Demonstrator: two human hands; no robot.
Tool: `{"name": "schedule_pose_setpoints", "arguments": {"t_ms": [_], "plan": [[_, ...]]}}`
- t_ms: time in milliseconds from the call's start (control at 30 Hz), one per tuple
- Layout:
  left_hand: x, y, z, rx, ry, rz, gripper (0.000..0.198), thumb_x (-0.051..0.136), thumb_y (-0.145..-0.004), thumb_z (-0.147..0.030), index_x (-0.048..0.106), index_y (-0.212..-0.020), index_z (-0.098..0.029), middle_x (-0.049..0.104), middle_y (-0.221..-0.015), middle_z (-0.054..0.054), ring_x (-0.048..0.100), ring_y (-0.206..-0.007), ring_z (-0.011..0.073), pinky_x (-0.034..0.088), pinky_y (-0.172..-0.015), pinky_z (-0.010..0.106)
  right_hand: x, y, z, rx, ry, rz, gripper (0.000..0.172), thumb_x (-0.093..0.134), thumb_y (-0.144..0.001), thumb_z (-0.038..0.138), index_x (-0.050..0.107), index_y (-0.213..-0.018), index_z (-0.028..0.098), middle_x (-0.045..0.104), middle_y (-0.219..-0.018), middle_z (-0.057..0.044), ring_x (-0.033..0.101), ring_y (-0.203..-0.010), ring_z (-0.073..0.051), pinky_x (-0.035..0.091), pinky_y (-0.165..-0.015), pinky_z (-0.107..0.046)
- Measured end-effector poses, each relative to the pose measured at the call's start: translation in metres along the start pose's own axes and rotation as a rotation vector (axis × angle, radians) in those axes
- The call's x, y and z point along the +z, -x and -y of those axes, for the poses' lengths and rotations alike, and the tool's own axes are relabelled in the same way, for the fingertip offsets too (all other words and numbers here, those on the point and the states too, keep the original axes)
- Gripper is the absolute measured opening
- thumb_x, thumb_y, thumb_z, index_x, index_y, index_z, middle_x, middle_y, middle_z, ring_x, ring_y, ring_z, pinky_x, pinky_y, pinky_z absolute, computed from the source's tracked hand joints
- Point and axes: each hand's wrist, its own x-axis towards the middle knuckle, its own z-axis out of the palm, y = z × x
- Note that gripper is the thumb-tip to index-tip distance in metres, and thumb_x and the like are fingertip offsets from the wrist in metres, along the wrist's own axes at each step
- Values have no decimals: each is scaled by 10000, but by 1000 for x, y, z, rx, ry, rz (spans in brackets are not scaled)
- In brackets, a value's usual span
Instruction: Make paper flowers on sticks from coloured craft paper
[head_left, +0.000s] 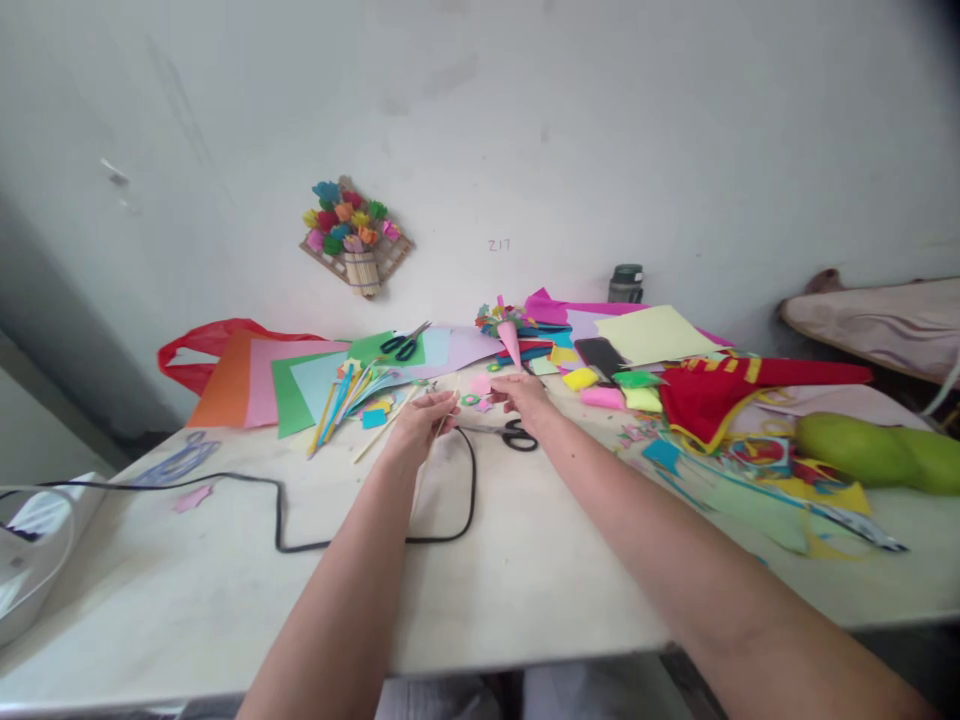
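My left hand (424, 428) is closed in a pinch round a thin pale stick (425, 478), which slants down toward me past my wrist. Opposite it, my right hand (525, 400) has its fingers pinched at the edge of a small pink paper piece (480, 384). Small paper flowers, one of them a green flower (470, 400), lie between the hands. Black-handled scissors (519, 436) rest just below my right hand, their blades pointing left. Beside my left hand is a bundle of coloured paper strips and sticks (345, 400).
A black cable (279, 515) loops across the table (225, 620). Coloured sheets (221, 385) and other scissors (405, 346) lie at the back. A pink paper cone with flowers (508, 340), a phone (600, 356), red cloth (701, 400) and green fruit (862, 450) are further right.
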Motion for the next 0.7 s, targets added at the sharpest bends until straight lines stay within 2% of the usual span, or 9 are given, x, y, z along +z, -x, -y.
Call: {"name": "schedule_pose_setpoints", "arguments": {"t_ms": [167, 367, 500, 700], "plan": [[10, 4, 1, -38, -19, 54, 241, 760, -533, -226, 607, -693, -130, 613, -578, 13, 509, -427, 64, 382, -409, 178, -2, 2, -10, 5, -57, 8, 89, 626, -636, 198, 604, -672, 120, 633, -599, -33, 617, -547, -110, 296, -360, -144], [16, 6, 3, -28, -65, 71, 228, 744, -529, -245, 588, -640, -120, 616, -561, 24, 470, -387, 56, 313, -362, 174, -2, 2, -8, -9, -76, 29, 124, 638, -609, 216, 615, -686, 121, 631, -596, -27, 613, -544, -112, 251, -349, -153], [18, 7, 3, -39, -95, 65, 221, 735, -533, -236, 580, -634, -116, 634, -585, 32, 467, -382, 48, 306, -360, 167, -3, 3, -6, -19, -81, 19, 128, 648, -581, 221, 618, -654, 121, 613, -559, -16, 594, -518, -105, 187, -340, -156], [22, 7, 4, -25, -123, 24, 230, 735, -523, -232, 577, -638, -112, 640, -573, 33, 470, -366, 50, 313, -361, 169, -4, 4, -4, -30, -36, 18, 132, 649, -562, 229, 633, -648, 129, 617, -546, -22, 586, -530, -113, 173, -360, -167]]}}
